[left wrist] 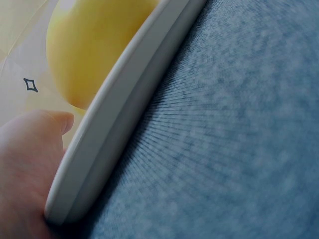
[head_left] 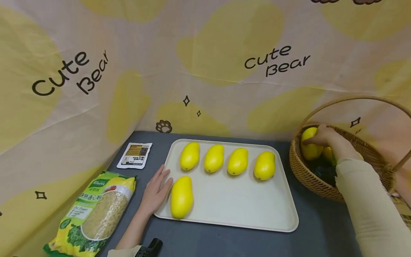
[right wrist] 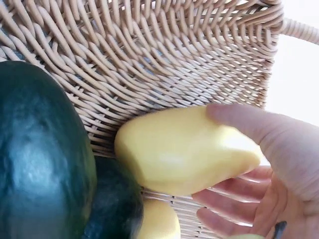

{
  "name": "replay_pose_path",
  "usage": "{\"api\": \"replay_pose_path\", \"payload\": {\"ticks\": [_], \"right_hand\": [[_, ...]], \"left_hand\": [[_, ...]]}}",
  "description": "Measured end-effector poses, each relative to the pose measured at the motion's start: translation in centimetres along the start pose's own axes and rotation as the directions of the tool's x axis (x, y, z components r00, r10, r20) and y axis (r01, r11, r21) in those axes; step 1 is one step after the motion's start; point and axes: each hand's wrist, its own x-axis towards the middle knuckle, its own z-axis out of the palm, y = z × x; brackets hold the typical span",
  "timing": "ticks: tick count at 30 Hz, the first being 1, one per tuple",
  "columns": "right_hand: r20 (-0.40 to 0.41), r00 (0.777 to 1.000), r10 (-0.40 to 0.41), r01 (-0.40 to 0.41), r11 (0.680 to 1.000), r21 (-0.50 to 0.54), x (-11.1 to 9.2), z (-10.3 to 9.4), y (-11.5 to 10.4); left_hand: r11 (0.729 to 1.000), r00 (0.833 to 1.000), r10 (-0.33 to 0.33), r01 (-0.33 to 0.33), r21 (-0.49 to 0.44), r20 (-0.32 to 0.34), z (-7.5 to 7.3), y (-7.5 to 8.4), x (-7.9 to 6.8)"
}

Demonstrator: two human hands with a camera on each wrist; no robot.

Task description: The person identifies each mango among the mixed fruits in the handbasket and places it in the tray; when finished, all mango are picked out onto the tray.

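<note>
My right hand (head_left: 334, 141) reaches into the wicker basket (head_left: 316, 182) and holds a yellow mango (head_left: 310, 144) near its left wall. The right wrist view shows the thumb over one side of that mango (right wrist: 174, 154) and the fingers beneath it. My left hand (head_left: 155, 191) rests at the left rim of the white tray (head_left: 237, 203), fingers spread and fairly straight. Right of that hand lies one mango (head_left: 182, 197) at the tray's front left. Several more mangoes, such as the rightmost one (head_left: 264, 165), stand in a row along the back.
Dark green glossy fruit (right wrist: 42, 154) and another yellow fruit (right wrist: 158, 221) lie in the basket, whose tall handle (head_left: 356, 98) arches above it. Left of the tray are a Knorr pasta bag (head_left: 96, 214) and a small white packet (head_left: 135, 155). Printed cloth (head_left: 212, 82) hangs behind the table.
</note>
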Motion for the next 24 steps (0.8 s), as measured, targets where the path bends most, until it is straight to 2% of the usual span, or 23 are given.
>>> {"api": "replay_pose_path", "payload": {"ticks": [8,13,18,24], "right_hand": [[-0.067,0.992,-0.105,0.109,0.992,0.066,-1.6,-1.2,0.1],[-0.110,0.988,-0.111,0.118,0.991,0.067,-3.2,-1.9,-0.2],[-0.177,0.974,-0.140,0.154,0.986,0.071,-5.1,-2.6,-0.8],[-0.210,0.971,-0.116,0.131,0.989,0.061,-8.1,-3.2,-1.6]], "left_hand": [[1.000,1.000,-0.008,0.008,-0.005,0.011,0.0,0.3,0.0],[1.000,1.000,-0.010,0.010,0.004,0.021,0.0,0.3,0.0],[1.000,1.000,-0.011,0.011,0.006,0.023,-0.3,0.5,-0.1],[1.000,0.999,-0.011,0.011,-0.002,0.038,-0.2,0.4,0.0]]}}
